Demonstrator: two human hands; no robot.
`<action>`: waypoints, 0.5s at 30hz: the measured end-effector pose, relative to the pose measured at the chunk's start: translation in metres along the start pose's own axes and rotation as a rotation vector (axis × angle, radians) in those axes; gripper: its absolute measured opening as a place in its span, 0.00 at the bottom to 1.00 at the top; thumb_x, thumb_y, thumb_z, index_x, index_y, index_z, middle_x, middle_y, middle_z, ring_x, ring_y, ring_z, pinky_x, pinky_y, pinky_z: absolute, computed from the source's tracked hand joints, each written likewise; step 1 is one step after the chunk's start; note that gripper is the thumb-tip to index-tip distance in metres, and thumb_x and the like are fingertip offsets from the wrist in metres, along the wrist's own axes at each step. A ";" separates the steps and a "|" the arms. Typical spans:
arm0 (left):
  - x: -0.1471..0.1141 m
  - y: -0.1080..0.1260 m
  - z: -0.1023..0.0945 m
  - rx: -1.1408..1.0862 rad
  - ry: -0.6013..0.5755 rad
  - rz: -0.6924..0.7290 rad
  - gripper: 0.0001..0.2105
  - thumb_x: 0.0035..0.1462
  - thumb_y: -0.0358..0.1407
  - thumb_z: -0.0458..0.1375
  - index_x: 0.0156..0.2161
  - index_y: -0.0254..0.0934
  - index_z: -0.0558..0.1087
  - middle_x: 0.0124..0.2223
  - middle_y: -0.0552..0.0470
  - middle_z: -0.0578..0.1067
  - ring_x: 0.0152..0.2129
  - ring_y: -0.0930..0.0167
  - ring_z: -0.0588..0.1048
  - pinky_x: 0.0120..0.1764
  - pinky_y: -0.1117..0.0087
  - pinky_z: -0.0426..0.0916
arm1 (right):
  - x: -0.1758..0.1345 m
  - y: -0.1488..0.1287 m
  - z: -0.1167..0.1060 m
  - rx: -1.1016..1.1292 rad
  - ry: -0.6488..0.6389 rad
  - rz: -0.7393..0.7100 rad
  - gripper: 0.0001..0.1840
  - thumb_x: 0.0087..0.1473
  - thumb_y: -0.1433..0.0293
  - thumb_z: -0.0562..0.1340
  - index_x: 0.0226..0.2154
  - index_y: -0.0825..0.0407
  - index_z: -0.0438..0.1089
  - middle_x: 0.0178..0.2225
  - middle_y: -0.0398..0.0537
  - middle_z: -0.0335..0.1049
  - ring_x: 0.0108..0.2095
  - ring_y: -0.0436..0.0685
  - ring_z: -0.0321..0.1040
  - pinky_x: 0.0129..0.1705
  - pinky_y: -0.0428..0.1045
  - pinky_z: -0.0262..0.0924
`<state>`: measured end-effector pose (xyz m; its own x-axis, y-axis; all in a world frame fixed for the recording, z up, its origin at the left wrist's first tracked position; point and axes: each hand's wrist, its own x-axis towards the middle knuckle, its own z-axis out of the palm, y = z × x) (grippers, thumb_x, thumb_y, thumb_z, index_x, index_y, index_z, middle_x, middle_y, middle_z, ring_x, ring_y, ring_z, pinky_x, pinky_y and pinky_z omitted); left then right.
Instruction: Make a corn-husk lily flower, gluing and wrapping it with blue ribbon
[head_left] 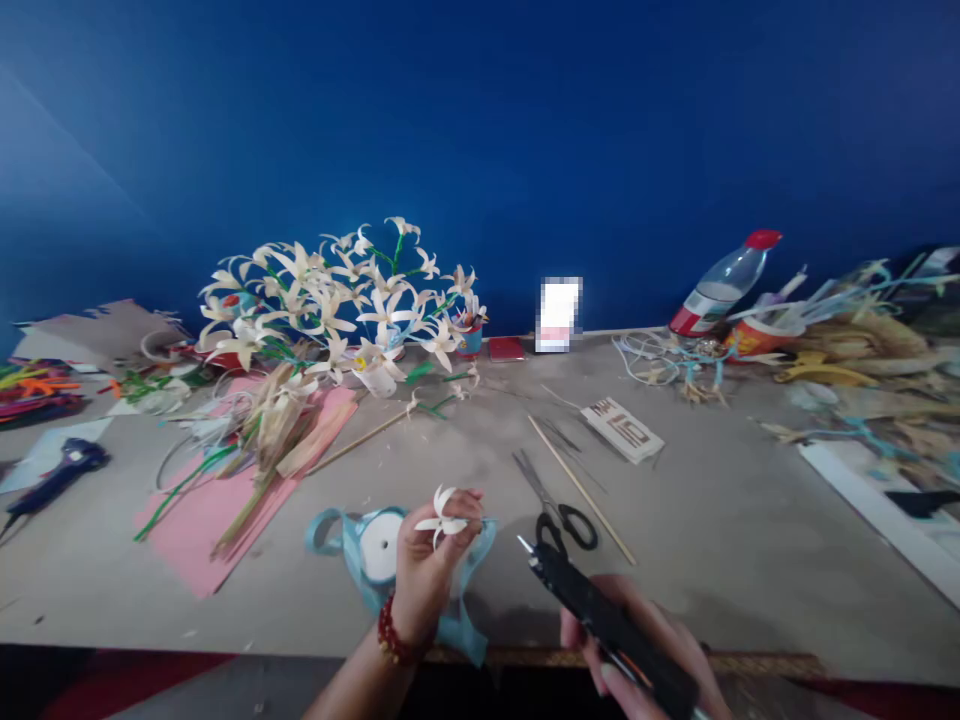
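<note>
Near the table's front edge my left hand (429, 570) is closed around a white artificial flower (442, 518), its petals spread upward. A spool of light blue ribbon (384, 545) lies flat beside and partly behind that hand. Loose blue ribbon (461, 640) trails down past the wrist over the edge. My right hand (637, 640) grips a black glue gun (592, 610), its metal nozzle pointing up and left toward the flower but apart from it. Just beyond the nozzle lies a pair of scissors (559, 515) with black handles.
Many white flowers (330, 300) on green stems stand at the back left. Pink paper (202, 540) lies under dried husks. A thin stick (581, 490) is right of the scissors. A tilted bottle (724, 285), a blue glue gun (64, 475) and a white board (885, 525) lie farther out.
</note>
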<state>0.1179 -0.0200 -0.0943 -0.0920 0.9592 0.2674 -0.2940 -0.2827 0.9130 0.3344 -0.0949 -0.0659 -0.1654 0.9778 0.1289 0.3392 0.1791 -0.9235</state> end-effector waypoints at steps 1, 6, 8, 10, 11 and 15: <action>-0.001 0.000 0.000 -0.002 -0.006 0.002 0.04 0.56 0.27 0.63 0.32 0.37 0.78 0.32 0.52 0.78 0.38 0.66 0.76 0.53 0.58 0.67 | 0.001 -0.005 0.005 -0.058 0.012 -0.035 0.15 0.53 0.71 0.58 0.44 0.44 0.67 0.32 0.48 0.76 0.31 0.59 0.74 0.30 0.49 0.67; -0.001 0.002 0.000 0.036 -0.033 0.029 0.06 0.56 0.26 0.62 0.34 0.39 0.78 0.33 0.53 0.78 0.39 0.67 0.76 0.53 0.58 0.67 | 0.011 -0.017 0.011 -0.197 -0.033 -0.138 0.16 0.50 0.77 0.56 0.40 0.45 0.66 0.29 0.42 0.75 0.28 0.54 0.73 0.32 0.46 0.66; -0.001 0.004 0.000 0.063 -0.037 0.048 0.06 0.56 0.26 0.61 0.33 0.39 0.78 0.33 0.53 0.78 0.38 0.67 0.76 0.53 0.58 0.67 | 0.014 -0.018 0.012 -0.210 -0.029 -0.144 0.15 0.50 0.77 0.55 0.41 0.46 0.66 0.28 0.42 0.75 0.27 0.54 0.73 0.31 0.45 0.66; 0.000 0.005 0.000 0.094 -0.051 0.065 0.06 0.56 0.26 0.61 0.33 0.39 0.78 0.33 0.53 0.78 0.37 0.66 0.76 0.52 0.58 0.68 | 0.015 -0.019 0.012 -0.216 -0.025 -0.139 0.15 0.50 0.76 0.55 0.41 0.47 0.66 0.28 0.43 0.75 0.28 0.54 0.74 0.31 0.45 0.66; 0.000 0.006 0.000 0.111 -0.061 0.075 0.06 0.56 0.26 0.61 0.33 0.39 0.78 0.33 0.53 0.78 0.37 0.66 0.76 0.52 0.58 0.68 | 0.016 -0.019 0.013 -0.217 -0.029 -0.133 0.14 0.50 0.76 0.55 0.40 0.47 0.66 0.28 0.43 0.75 0.28 0.54 0.74 0.31 0.45 0.66; 0.001 0.007 0.000 0.162 -0.087 0.094 0.06 0.56 0.26 0.60 0.33 0.38 0.78 0.32 0.52 0.78 0.39 0.65 0.75 0.52 0.58 0.68 | 0.017 -0.021 0.014 -0.184 -0.035 -0.134 0.14 0.51 0.77 0.54 0.40 0.47 0.66 0.28 0.42 0.75 0.27 0.53 0.74 0.31 0.44 0.67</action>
<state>0.1154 -0.0215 -0.0875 -0.0274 0.9276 0.3726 -0.1306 -0.3728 0.9187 0.3118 -0.0836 -0.0490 -0.2510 0.9401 0.2306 0.4747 0.3272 -0.8171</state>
